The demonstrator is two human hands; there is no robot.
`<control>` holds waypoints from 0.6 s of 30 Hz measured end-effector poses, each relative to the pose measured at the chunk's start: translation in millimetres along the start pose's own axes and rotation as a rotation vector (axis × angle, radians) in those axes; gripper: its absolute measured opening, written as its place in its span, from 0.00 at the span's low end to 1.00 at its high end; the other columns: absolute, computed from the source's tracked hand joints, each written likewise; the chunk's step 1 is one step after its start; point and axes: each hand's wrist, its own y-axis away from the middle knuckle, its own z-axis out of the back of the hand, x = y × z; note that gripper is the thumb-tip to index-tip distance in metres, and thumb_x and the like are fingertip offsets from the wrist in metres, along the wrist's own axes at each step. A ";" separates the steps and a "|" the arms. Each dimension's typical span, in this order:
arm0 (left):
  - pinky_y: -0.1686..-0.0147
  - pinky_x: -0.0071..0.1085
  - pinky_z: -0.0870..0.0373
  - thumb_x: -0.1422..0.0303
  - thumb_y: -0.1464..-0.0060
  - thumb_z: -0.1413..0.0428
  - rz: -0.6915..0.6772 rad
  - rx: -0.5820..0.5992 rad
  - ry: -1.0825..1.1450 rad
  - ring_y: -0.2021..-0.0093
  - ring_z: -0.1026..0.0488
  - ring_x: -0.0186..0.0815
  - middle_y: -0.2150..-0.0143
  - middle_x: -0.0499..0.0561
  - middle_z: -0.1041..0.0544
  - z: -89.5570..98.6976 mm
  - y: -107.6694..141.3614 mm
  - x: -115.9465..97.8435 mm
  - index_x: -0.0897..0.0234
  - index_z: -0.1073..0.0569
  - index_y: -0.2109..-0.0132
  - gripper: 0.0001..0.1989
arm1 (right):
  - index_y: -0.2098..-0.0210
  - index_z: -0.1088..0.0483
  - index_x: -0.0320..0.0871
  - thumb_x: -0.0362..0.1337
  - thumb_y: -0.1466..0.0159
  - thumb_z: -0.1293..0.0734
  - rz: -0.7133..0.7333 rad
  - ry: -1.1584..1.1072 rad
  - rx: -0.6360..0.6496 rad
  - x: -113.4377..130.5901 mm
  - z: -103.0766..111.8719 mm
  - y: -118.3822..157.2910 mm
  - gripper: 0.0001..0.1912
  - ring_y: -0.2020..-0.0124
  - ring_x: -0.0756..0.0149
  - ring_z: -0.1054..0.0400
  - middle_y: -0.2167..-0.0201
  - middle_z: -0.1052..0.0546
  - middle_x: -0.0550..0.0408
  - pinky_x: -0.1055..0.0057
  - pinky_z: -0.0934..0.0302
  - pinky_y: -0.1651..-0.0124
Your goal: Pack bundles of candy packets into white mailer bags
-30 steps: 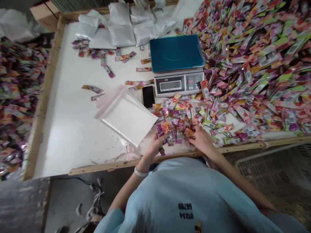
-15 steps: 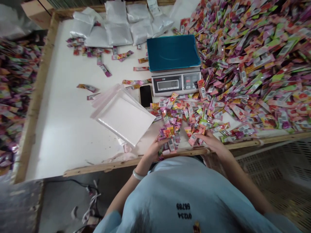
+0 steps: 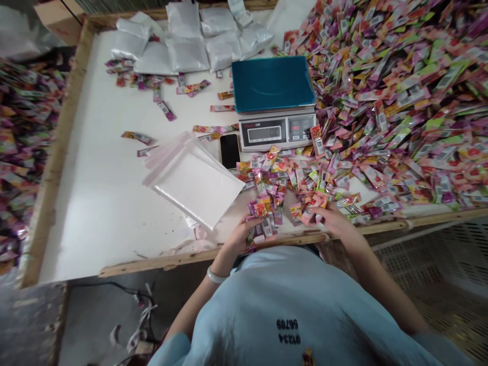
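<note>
My left hand (image 3: 243, 235) curls round a bunch of small stick packs (image 3: 267, 223) at the table's front edge, its thumb lying over them. A short way to the right, my right hand (image 3: 333, 219) grips a few pink and red stick packs (image 3: 315, 205) between thumb and fingers. Loose stick packs (image 3: 301, 178) in pink, purple and yellow lie spread just beyond both hands. Behind them stands a digital scale (image 3: 273, 86) with a blue tray, nothing on it. My fingers are partly hidden by the packs.
A large heap of stick packs (image 3: 400, 91) covers the right side of the table. Flat zip bags (image 3: 198, 183) and a phone (image 3: 230, 151) lie left of my hands. Filled white bags (image 3: 186, 53) sit at the back. A wooden rim (image 3: 160, 264) edges the table.
My right hand has shifted slightly to the right and up, and the packs in its grip have turned a little. My left hand stays on its bunch, almost still.
</note>
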 end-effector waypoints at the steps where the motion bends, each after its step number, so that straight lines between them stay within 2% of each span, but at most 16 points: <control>1: 0.53 0.45 0.21 0.69 0.60 0.34 -0.008 -0.001 -0.001 0.60 0.17 0.50 0.65 0.51 0.16 0.3 -0.2 -0.3 0.62 0.22 0.59 0.17 | 0.68 0.27 0.50 0.48 0.53 0.25 0.005 0.017 -0.003 -1.2 -0.2 -0.9 0.15 0.63 0.54 0.23 0.71 0.20 0.57 0.58 0.29 0.55; 4: 0.52 0.47 0.22 0.68 0.59 0.34 -0.029 -0.010 -0.025 0.58 0.18 0.53 0.65 0.52 0.16 3.3 -1.2 -1.4 0.62 0.22 0.57 0.18 | 0.67 0.28 0.50 0.50 0.52 0.26 0.062 0.122 -0.023 -7.0 -1.7 -4.0 0.16 0.65 0.55 0.25 0.72 0.21 0.58 0.58 0.29 0.56; 6: 0.51 0.48 0.23 0.67 0.57 0.35 -0.033 0.000 -0.051 0.57 0.18 0.54 0.65 0.54 0.16 7.0 -2.1 -1.9 0.63 0.21 0.56 0.17 | 0.66 0.29 0.49 0.52 0.49 0.27 0.089 0.230 0.022 -11.2 -5.7 -5.1 0.17 0.70 0.57 0.27 0.75 0.23 0.59 0.59 0.29 0.60; 8: 0.50 0.49 0.23 0.67 0.55 0.36 -0.036 0.022 -0.067 0.57 0.18 0.53 0.64 0.55 0.15 10.9 -2.9 -1.7 0.64 0.21 0.56 0.17 | 0.63 0.28 0.47 0.53 0.47 0.26 0.122 0.381 0.062 -14.4 -13.6 -5.0 0.19 0.71 0.57 0.26 0.73 0.23 0.58 0.59 0.30 0.61; 11: 0.50 0.49 0.23 0.68 0.57 0.35 -0.047 0.012 -0.062 0.58 0.18 0.53 0.64 0.55 0.15 14.3 -3.5 -0.3 0.64 0.22 0.57 0.16 | 0.58 0.27 0.44 0.45 0.47 0.23 0.173 0.721 -0.011 -17.0 -29.5 -3.5 0.20 0.61 0.51 0.23 0.64 0.19 0.49 0.57 0.30 0.54; 14: 0.51 0.46 0.22 0.68 0.61 0.33 -0.032 -0.018 -0.034 0.59 0.17 0.51 0.65 0.54 0.15 13.7 -2.4 0.8 0.64 0.22 0.58 0.19 | 0.60 0.26 0.41 0.33 0.44 0.26 0.169 0.970 -0.033 -17.1 -35.9 -0.7 0.12 0.55 0.47 0.23 0.60 0.18 0.42 0.57 0.31 0.50; 16: 0.53 0.43 0.22 0.68 0.63 0.31 -0.015 -0.019 -0.016 0.60 0.17 0.49 0.66 0.52 0.15 12.5 -1.2 0.7 0.64 0.22 0.58 0.21 | 0.60 0.25 0.41 0.32 0.43 0.28 0.178 0.950 -0.015 -16.1 -31.9 1.8 0.10 0.55 0.50 0.22 0.59 0.18 0.43 0.60 0.31 0.50; 18: 0.55 0.40 0.22 0.69 0.66 0.30 -0.010 -0.012 -0.002 0.62 0.18 0.48 0.67 0.51 0.15 12.2 -0.6 0.2 0.64 0.22 0.60 0.21 | 0.59 0.25 0.43 0.36 0.40 0.29 0.187 0.824 -0.003 -15.0 -28.3 3.6 0.10 0.59 0.53 0.22 0.62 0.18 0.48 0.61 0.30 0.54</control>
